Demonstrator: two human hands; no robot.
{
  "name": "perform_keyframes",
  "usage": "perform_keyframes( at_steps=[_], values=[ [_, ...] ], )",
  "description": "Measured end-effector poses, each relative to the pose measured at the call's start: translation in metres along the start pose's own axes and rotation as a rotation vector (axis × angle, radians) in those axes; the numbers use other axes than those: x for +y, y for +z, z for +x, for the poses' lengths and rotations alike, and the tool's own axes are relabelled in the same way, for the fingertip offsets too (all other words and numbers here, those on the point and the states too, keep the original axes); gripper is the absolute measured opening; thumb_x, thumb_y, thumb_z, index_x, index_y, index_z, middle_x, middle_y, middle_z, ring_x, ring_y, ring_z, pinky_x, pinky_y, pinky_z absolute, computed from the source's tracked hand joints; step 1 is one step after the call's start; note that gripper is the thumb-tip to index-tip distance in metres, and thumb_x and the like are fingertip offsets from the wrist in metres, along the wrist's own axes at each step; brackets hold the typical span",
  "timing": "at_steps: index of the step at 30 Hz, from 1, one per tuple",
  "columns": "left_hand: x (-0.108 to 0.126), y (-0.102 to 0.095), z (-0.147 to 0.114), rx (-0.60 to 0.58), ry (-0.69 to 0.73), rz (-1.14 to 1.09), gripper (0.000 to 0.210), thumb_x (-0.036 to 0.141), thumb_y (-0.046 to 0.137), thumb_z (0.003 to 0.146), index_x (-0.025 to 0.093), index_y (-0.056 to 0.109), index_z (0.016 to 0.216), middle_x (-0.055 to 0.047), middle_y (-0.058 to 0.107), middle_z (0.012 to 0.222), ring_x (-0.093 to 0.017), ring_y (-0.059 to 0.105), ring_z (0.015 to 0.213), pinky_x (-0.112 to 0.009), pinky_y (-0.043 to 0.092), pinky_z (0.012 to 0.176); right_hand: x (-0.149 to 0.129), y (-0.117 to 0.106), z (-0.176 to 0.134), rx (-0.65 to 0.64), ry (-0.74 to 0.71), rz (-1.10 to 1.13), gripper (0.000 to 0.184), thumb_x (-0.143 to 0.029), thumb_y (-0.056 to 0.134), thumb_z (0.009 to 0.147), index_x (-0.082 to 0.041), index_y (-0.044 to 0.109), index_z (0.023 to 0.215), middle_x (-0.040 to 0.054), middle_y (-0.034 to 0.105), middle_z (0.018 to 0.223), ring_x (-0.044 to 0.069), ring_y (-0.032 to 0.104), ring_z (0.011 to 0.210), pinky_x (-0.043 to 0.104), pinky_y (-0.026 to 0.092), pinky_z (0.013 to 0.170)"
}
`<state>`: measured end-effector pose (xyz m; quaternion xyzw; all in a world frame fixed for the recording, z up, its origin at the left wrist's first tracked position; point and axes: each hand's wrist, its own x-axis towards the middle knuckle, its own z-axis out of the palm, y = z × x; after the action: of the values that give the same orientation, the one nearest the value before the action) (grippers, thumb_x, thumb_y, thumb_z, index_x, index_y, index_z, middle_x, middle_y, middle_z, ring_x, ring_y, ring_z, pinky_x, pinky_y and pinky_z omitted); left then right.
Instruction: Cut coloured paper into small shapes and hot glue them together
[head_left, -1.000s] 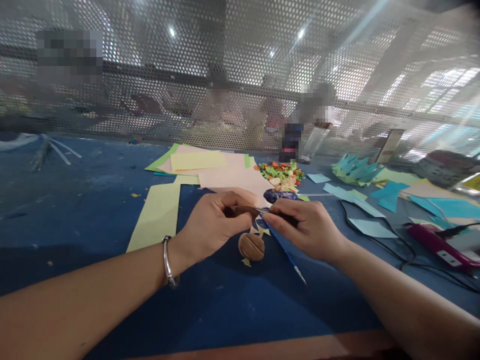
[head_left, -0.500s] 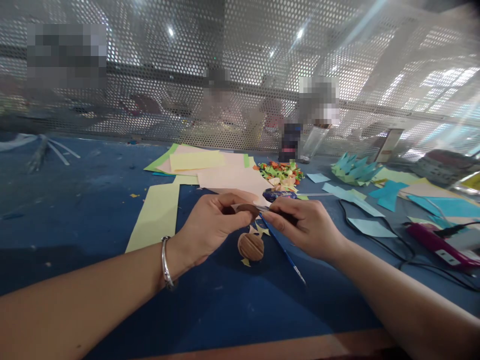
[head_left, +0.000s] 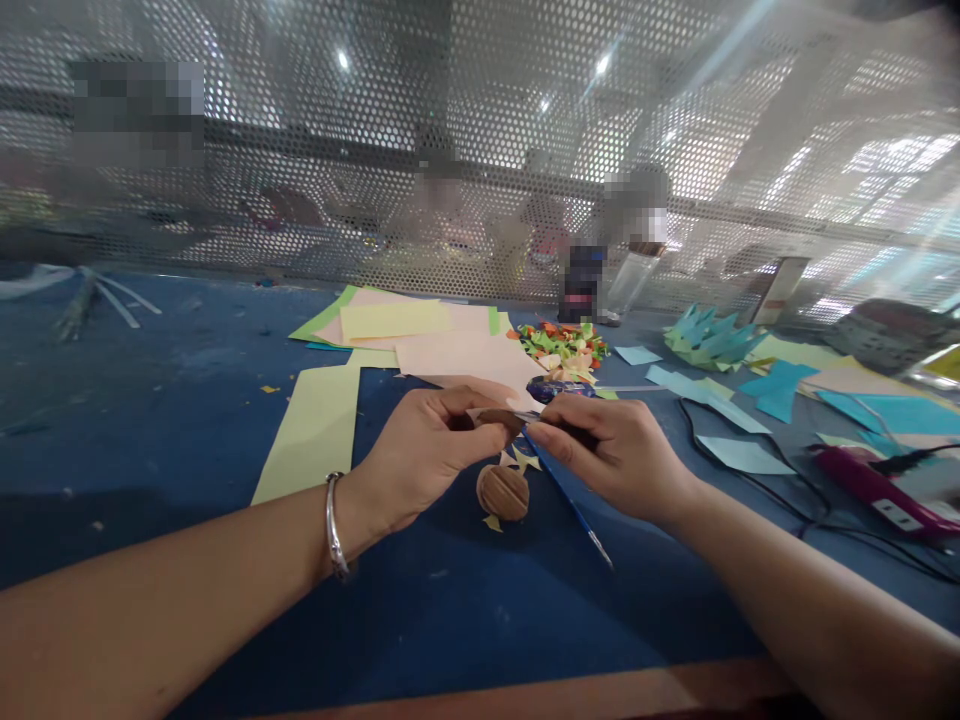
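Observation:
My left hand is closed, pinching a thin brown curved piece between thumb and fingers. Against that piece's right end, my right hand grips a slim metal-tipped tool; its kind is mostly hidden by the fingers. Just below the hands lies a round wood-grained piece. Small cut paper scraps are scattered behind it. A blue paintbrush lies slanted under my right hand, bristles toward me. Beyond the hands is a dark blue patterned object with a pale stick at its right end.
Pale paper sheets lie behind my left hand, a yellow-green strip beside it. Colourful paper bits are heaped further back. At right are a blue paper crown-like shape, black cords and a magenta power strip. A perforated metal screen stands behind.
The brown piece has tilted slightly and shows a narrower face. Both hands stay nearly in place, keeping their grips.

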<state>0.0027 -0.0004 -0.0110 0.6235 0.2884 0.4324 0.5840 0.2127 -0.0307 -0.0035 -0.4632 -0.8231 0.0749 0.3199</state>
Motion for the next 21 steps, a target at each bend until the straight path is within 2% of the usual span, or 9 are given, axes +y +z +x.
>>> perform_keyframes(
  at_steps=[21],
  values=[
    [-0.0007,-0.0024,-0.0001,-0.049,-0.034,0.013,0.010,0.017,0.069,0.080,0.019,0.078,0.084,0.000,0.070,0.085,-0.014,0.061,0.082,-0.029,0.047,0.086,-0.0014,-0.0009,-0.0001,-0.004,-0.020,-0.011,0.037,-0.043,0.052,0.100,-0.017,0.060,0.074,-0.0045,0.045,0.058,0.008,0.037,0.051,0.022,0.030,0.051]
  ],
)
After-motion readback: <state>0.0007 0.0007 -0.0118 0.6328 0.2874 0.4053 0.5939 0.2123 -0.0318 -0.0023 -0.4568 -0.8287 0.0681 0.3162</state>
